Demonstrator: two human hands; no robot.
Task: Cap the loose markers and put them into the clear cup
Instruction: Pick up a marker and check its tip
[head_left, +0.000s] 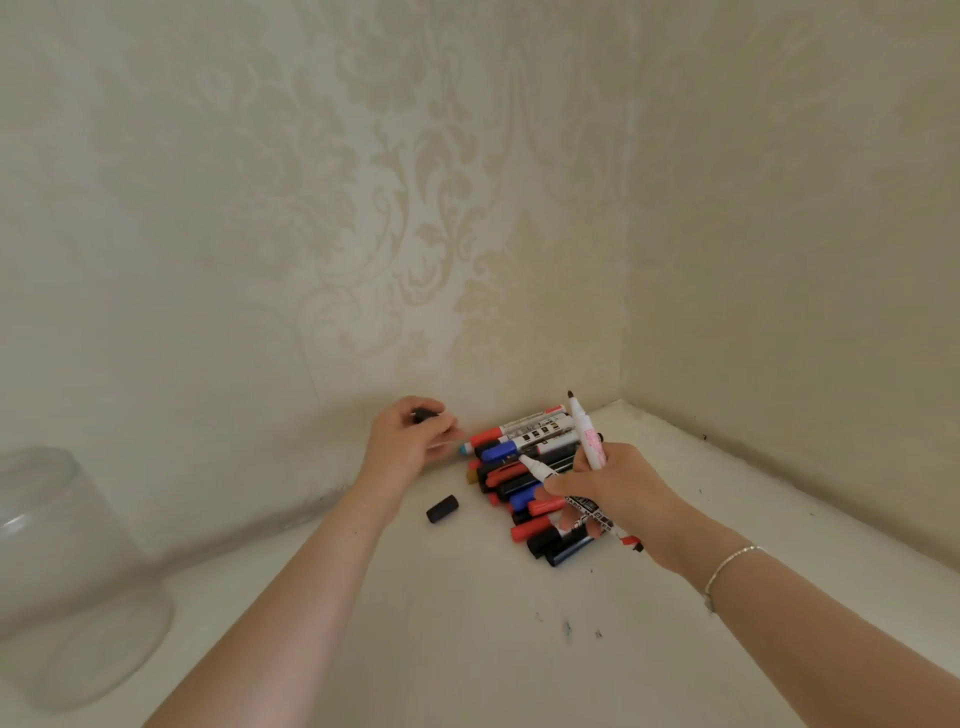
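A pile of markers with red, blue and black caps lies in the far corner of the white surface. My right hand grips several uncapped white markers; one points up with a dark tip, another points left. My left hand is curled around a marker with a blue tip and a black cap near the thumb. A loose black cap lies on the surface below my left hand. The clear cup stands at the far left.
Patterned walls meet in a corner right behind the marker pile. The white surface has a few dark ink specks near the front middle. A thin bracelet sits on my right wrist.
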